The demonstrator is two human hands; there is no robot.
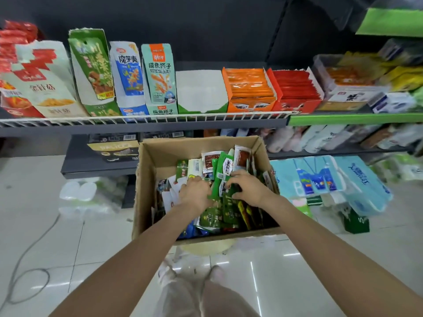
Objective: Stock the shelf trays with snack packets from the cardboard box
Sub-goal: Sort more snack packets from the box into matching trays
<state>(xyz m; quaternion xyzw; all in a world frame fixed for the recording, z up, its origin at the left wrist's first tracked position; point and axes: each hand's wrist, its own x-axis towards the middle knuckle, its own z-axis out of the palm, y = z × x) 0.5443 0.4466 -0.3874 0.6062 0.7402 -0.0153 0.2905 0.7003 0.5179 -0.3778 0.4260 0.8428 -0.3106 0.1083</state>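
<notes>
An open cardboard box [148, 170] stands in front of the shelf, full of mixed snack packets, mostly green, with some red-and-white ones. Both my hands are inside it. My left hand [194, 193] is pressed down among the packets, fingers curled into them. My right hand [247, 187] grips a bunch of green packets [223, 177] that stand upright between the two hands. On the shelf above sits a row of display trays: a white-and-green tray [201, 92] that looks empty, an orange tray [250, 88] and a red tray [297, 88] full of packets.
Taller snack display boxes [91, 69] fill the shelf's left part behind a white wire rail [146, 120]. Blue tissue packs [332, 179] lie right of the box, clear plastic tubs [80, 191] to its left. A cable [27, 255] trails over the tiled floor.
</notes>
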